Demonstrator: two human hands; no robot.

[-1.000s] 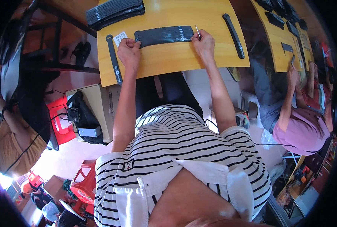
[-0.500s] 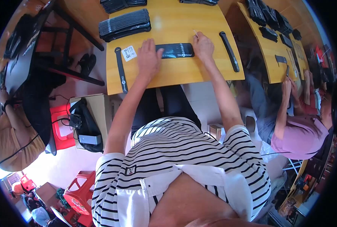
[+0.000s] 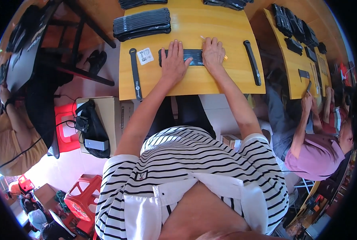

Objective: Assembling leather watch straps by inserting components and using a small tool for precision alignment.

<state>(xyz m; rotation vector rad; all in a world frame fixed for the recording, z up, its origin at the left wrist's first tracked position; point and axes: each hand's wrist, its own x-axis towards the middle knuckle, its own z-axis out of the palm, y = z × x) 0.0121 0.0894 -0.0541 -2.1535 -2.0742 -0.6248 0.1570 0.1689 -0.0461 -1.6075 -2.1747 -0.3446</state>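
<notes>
Since the frame half a second ago, the left hand (image 3: 174, 62) has shifted inward along the black pack (image 3: 195, 57), exposing its left end. That hand lies flat, fingers extended, gripping nothing. The right hand (image 3: 213, 54) rests over the pack's right end, fingers partly bent; an orange piece (image 3: 225, 58) shows at its outer edge, whether gripped cannot be told. The pack lies beneath and between both hands on the counter (image 3: 198, 80). Step in hand, as judged: pressing the pack flat. Next move calls for even pressure. Outward, single straps lie left (image 3: 135, 74) and right (image 3: 252, 62) of the hands; a strap stack (image 3: 141, 25) sits beyond the left hand.
</notes>
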